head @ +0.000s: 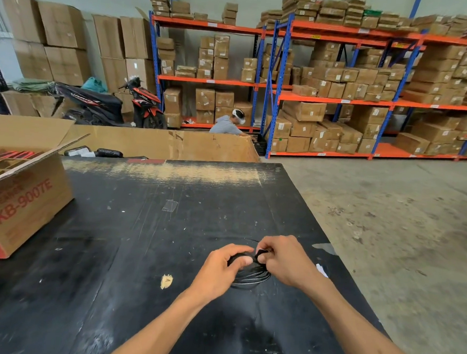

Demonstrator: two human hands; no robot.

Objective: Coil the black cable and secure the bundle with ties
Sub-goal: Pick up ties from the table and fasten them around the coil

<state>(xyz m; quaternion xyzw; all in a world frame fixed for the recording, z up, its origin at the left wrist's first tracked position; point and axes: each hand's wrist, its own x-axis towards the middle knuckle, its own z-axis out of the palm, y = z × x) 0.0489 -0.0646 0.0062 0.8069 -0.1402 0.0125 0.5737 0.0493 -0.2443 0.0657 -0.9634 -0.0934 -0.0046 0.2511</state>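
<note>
Honestly hard to make out much of the black cable (251, 276), since it's black on a scuffed black table (140, 253) and both hands cover the top of the coil. Only some glossy loops peek out below the fingers, toward the table's right edge. The left hand (221, 269) is clamped over the bundle, thumb pressed on top. The right hand (284, 259) pinches a small black bit at the coil's top, maybe a tie, can't tell. An open cardboard box (20, 207) sits at the left edge.

Open cardboard box (20, 204) on black table (113, 251), parked scooter (108, 105), box-laden shelving (341, 100)
</note>
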